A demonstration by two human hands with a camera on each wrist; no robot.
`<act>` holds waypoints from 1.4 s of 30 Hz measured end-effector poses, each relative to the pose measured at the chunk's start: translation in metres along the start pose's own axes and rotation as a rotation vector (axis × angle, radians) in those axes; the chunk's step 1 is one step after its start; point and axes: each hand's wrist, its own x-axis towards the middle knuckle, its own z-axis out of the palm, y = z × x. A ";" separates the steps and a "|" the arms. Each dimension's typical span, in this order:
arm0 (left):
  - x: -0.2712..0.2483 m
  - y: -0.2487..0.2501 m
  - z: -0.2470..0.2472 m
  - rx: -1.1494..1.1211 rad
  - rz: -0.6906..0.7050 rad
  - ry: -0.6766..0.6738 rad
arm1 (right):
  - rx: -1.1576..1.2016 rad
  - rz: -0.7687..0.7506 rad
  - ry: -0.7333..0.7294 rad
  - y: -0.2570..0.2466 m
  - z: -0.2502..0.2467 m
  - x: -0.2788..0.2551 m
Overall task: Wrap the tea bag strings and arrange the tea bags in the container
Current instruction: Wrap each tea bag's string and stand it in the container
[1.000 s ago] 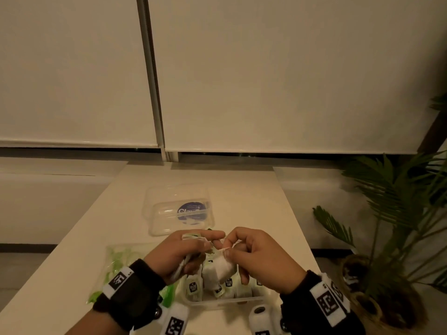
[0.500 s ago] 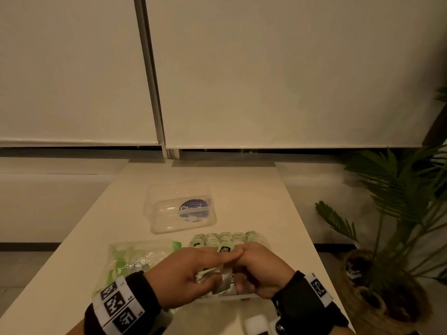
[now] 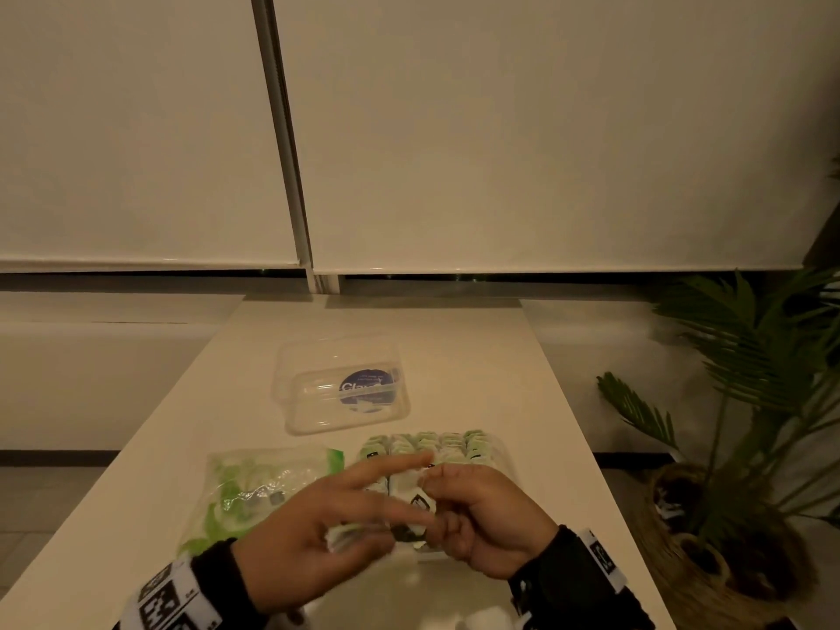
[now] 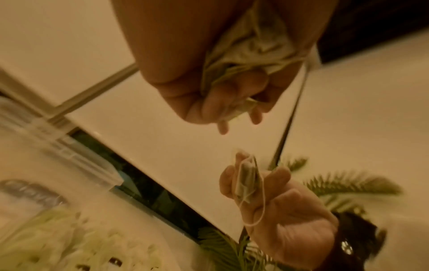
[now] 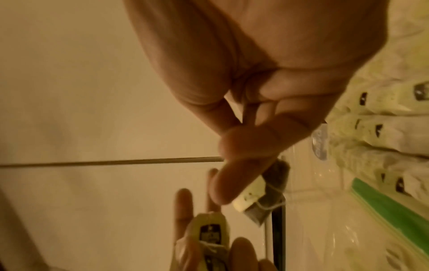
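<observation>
The left hand and right hand met over the near edge of the table, blurred in the head view, and they hid the near half of the clear container. The left hand's lower fingers were curled round crumpled tea bags in its palm, while its forefinger stretched out toward the container. The right hand pinched a single tea bag between thumb and fingertips. In the left wrist view, that bag's long axis ran along the fingers, a loose loop of string hanging round it; how many turns were wound could not be made out. In the right wrist view a pale tag sat under the thumb against the dark bag.

Beyond the hands, a row of wrapped tea bags stood on edge in the container's far side, side by side. Left of it lay a crinkled plastic bag with green contents. Farther off rested a clear lid with a blue label, apparently upside down. A potted palm was cut off at the right.
</observation>
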 end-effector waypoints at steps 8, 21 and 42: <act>-0.022 -0.012 0.024 -0.552 -0.508 0.264 | -0.030 -0.091 0.053 -0.005 0.001 0.006; -0.022 -0.046 0.048 -0.244 -0.583 0.242 | -0.510 -0.306 0.177 -0.010 0.004 0.025; -0.007 -0.055 0.046 -0.713 -0.633 0.268 | -0.517 -0.243 0.060 -0.030 -0.002 0.014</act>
